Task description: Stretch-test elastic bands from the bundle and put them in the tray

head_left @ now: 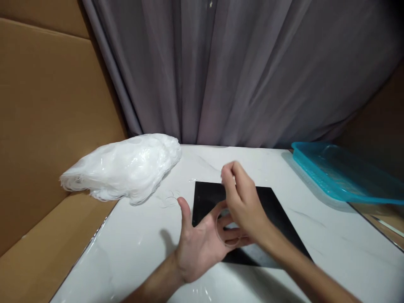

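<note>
My left hand (208,240) is palm up with its fingers spread, over the near left part of a black mat (208,195). A thin, clear round piece (229,229) lies across its fingers. Just above it, my right hand (243,195) is closed, thumb and fingertips pinched together; whatever may be between them is too small and blurred to make out. At the left rests a heap of thin translucent white sheets (126,166) with rounded edges. A few thin clear curved pieces (169,198) lie on the white table between the heap and the mat.
A translucent turquoise tray (331,185) sits at the right edge of the white marbled table (315,219). Cardboard panels (47,105) stand on the left. A grey curtain (240,75) hangs behind the table.
</note>
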The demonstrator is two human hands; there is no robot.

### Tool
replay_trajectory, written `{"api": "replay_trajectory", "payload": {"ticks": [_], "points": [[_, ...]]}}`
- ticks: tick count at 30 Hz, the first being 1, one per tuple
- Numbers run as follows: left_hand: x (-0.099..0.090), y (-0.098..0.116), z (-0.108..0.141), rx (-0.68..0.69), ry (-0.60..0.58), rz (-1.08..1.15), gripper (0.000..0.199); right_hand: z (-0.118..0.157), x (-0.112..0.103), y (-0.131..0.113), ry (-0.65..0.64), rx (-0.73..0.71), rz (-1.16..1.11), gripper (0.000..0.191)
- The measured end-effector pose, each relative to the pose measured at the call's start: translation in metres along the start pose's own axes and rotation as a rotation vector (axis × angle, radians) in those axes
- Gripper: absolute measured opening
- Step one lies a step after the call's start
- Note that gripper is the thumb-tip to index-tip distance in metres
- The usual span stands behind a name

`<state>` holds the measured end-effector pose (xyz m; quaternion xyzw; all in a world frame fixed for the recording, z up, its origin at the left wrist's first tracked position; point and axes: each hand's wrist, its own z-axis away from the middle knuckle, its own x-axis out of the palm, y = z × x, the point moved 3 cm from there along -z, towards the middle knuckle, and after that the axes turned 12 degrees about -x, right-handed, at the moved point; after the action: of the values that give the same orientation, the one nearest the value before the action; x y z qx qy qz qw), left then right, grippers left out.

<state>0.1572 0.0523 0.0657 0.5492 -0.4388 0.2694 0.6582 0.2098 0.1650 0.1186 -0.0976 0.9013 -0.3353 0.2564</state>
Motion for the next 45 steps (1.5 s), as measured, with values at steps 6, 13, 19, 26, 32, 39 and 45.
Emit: {"api": "replay_trajectory", "payload": {"ticks": [6, 13, 19, 26, 32, 39, 45], "points": [[0.003, 0.003, 0.000, -0.048, -0.016, 0.005, 0.128, -0.116, -0.009, 0.123, -0.242, 0.091, 0.522, 0.024], [0.015, 0.012, 0.005, -0.036, -0.087, -0.032, 0.129, -0.111, -0.040, 0.179, -0.433, 0.171, 0.462, 0.090], [0.025, 0.019, 0.009, -0.031, -0.173, -0.006, 0.131, 0.004, -0.054, 0.121, -0.265, -0.036, 0.068, 0.058], [0.027, 0.029, 0.008, -0.017, -0.191, -0.001, 0.143, 0.094, -0.054, 0.078, -0.198, -0.022, -0.021, 0.020], [0.020, 0.031, 0.002, 0.013, -0.202, 0.045, 0.137, 0.103, -0.054, 0.056, 0.067, -0.238, 0.017, 0.044], [0.012, 0.024, -0.003, 0.003, -0.187, 0.090, 0.130, 0.126, -0.033, 0.012, 0.039, -0.575, 0.257, 0.022], [0.028, 0.013, 0.003, -0.046, -0.183, 0.088, 0.126, 0.114, -0.029, -0.008, -0.006, -0.785, 0.338, 0.029]]}}
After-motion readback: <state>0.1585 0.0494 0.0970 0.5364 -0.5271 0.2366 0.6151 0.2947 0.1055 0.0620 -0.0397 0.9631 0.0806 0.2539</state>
